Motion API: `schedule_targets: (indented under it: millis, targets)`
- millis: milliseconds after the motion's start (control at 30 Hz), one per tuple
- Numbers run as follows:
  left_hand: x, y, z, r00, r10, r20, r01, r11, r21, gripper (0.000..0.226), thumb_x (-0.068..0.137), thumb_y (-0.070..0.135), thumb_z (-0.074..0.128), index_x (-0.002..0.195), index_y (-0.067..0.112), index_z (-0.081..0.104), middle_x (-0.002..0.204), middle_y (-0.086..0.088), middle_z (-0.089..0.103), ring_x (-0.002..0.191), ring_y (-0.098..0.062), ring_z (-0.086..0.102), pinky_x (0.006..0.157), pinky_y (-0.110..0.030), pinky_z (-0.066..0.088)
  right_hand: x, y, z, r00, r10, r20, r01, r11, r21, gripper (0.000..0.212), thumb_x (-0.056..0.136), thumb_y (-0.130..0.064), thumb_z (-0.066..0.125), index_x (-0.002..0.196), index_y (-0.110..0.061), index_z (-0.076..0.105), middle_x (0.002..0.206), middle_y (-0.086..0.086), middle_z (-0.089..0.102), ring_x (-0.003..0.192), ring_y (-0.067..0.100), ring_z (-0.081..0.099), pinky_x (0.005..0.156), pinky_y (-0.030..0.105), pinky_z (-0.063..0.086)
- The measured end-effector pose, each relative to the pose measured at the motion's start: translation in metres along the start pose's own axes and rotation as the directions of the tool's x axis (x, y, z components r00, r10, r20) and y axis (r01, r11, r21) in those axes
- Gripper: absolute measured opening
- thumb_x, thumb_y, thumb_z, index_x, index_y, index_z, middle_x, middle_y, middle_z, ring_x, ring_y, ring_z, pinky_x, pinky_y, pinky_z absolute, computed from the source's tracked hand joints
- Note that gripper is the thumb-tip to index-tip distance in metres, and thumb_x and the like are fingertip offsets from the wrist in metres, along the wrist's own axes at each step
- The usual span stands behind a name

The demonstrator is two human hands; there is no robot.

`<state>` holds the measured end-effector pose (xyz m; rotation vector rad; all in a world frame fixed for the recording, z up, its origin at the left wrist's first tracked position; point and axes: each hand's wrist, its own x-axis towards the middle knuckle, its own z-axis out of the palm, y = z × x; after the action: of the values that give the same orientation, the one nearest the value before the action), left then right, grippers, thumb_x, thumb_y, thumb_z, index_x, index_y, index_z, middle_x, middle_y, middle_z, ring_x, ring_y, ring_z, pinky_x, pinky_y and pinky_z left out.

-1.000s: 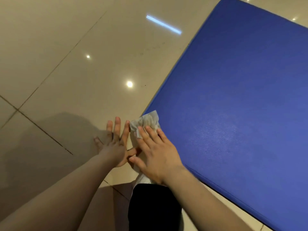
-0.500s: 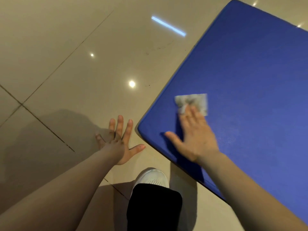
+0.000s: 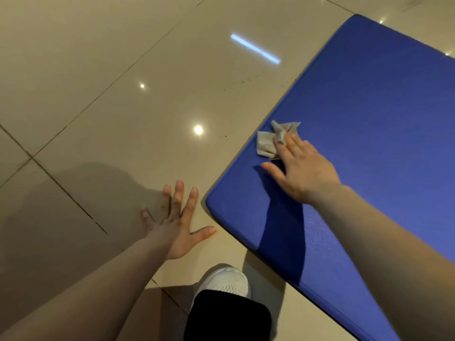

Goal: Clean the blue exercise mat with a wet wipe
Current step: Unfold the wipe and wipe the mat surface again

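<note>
Presently, as seen from the head camera:
Mat: blue exercise mat [image 3: 369,134] lies flat on the floor, filling the right side of view; its rounded near-left corner points toward the left hand, and it runs out of frame at right and bottom
Wipe: crumpled pale wet wipe [image 3: 272,140] sits on the mat close to its left edge, partly bunched, one end sticking up past the fingertips
Right hand: right hand [image 3: 304,172] palm down on the mat, fingers straight and laid on the wipe's near part, pressing it flat to the surface; thumb splayed out to the left, off the wipe; not pinching
Left hand: left hand [image 3: 179,225] flat on the floor just beside the mat's corner, fingers spread wide, thumb pointing toward the mat but apart from it; holds nothing
Floor: glossy beige tiled floor [image 3: 123,94] with dark grout lines, round ceiling-light reflections and one long bluish streak; a few dark specks near the mat's left edge
Shoe: white shoe [image 3: 226,281] at bottom centre, on the floor near the mat's near edge
Trouser leg: black trouser leg [image 3: 226,318] covers the back of the shoe
Shadows: arm shadow falls across the mat below the right wrist; a broad soft shadow on the tiles beyond the left hand
</note>
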<state>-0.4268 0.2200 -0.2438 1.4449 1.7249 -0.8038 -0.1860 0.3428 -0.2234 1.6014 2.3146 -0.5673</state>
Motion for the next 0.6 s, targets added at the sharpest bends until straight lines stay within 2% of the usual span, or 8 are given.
schedule_targets:
  millis: [33,100,233,300,367,433,533,600]
  targets:
    - [0.0,-0.001,0.0,1.0,0.001,0.001,-0.001,1.0,-0.001,0.089,0.081,0.083,0.018,0.119,0.038,-0.05,0.119,0.006,-0.066,0.119,-0.019,-0.053,0.108,-0.069,-0.011,0.002,0.004,-0.002,1.0,0.007,0.017,-0.007,1.0,-0.004,0.075,0.098,-0.061,0.015,0.157,-0.016,0.0,0.164,0.001,-0.006,0.151,0.015,-0.007,0.121,0.032,-0.002]
    - [-0.001,-0.002,-0.001,1.0,0.008,0.007,-0.008,1.0,-0.013,0.089,0.081,0.083,0.018,0.118,0.039,-0.05,0.119,0.007,-0.067,0.119,-0.02,-0.054,0.108,-0.069,-0.012,0.0,0.003,-0.002,1.0,0.021,0.017,-0.023,0.995,0.1,0.074,0.098,-0.06,0.019,0.157,-0.016,0.004,0.164,-0.002,-0.005,0.151,0.014,-0.005,0.121,0.033,0.002]
    - [-0.001,-0.001,0.0,1.0,0.024,-0.004,-0.024,0.999,-0.04,0.09,0.081,0.082,0.018,0.119,0.038,-0.05,0.12,0.008,-0.067,0.119,-0.02,-0.055,0.107,-0.069,-0.013,-0.017,0.002,-0.002,0.972,0.193,-0.13,-0.133,0.919,0.371,0.068,0.102,-0.049,0.035,0.157,-0.016,0.013,0.165,-0.003,-0.001,0.149,0.02,0.011,0.12,0.042,0.017]
    - [-0.002,-0.001,0.0,1.0,0.026,-0.008,-0.027,0.999,-0.044,0.09,0.081,0.082,0.018,0.119,0.037,-0.05,0.12,0.008,-0.067,0.119,-0.019,-0.055,0.106,-0.068,-0.014,-0.026,0.015,-0.004,0.904,0.318,-0.286,-0.208,0.911,0.356,0.068,0.101,-0.044,0.042,0.156,-0.013,0.017,0.164,0.005,0.007,0.148,0.025,0.013,0.12,0.048,0.014]
    - [-0.003,0.0,-0.001,1.0,0.029,-0.004,-0.03,0.999,-0.042,0.089,0.082,0.081,0.018,0.118,0.038,-0.05,0.117,0.009,-0.068,0.119,-0.019,-0.054,0.106,-0.068,-0.014,-0.034,0.032,-0.003,0.831,0.386,-0.4,-0.308,0.919,0.247,0.07,0.099,-0.043,0.044,0.154,-0.008,0.019,0.164,0.01,0.006,0.15,0.027,0.006,0.121,0.049,0.004]
    - [-0.003,0.0,-0.001,1.0,0.025,0.001,-0.025,0.999,-0.036,0.088,0.082,0.081,0.018,0.118,0.038,-0.05,0.116,0.008,-0.068,0.119,-0.019,-0.054,0.106,-0.068,-0.014,-0.04,0.039,0.005,0.855,0.318,-0.41,-0.309,0.947,0.09,0.068,0.1,-0.044,0.038,0.153,-0.005,0.021,0.164,0.01,0.009,0.151,0.026,0.004,0.12,0.052,0.001]
    - [-0.003,0.0,-0.002,1.0,0.015,0.014,-0.015,1.0,-0.028,0.089,0.081,0.082,0.017,0.118,0.038,-0.051,0.117,0.007,-0.068,0.118,-0.02,-0.055,0.106,-0.069,-0.014,-0.048,0.007,0.027,0.966,0.022,-0.258,-0.034,0.998,-0.043,0.075,0.096,-0.047,0.039,0.153,-0.003,0.02,0.163,0.01,0.015,0.151,0.027,0.005,0.12,0.055,0.009]
    - [-0.002,0.001,-0.002,1.0,0.017,0.012,-0.016,0.999,-0.037,0.089,0.081,0.083,0.018,0.118,0.038,-0.051,0.117,0.007,-0.068,0.118,-0.021,-0.055,0.107,-0.069,-0.014,-0.057,-0.03,0.053,0.969,-0.14,-0.202,0.147,0.989,0.017,0.075,0.096,-0.048,0.034,0.154,-0.004,0.019,0.163,0.011,0.012,0.151,0.028,0.001,0.122,0.047,0.006]
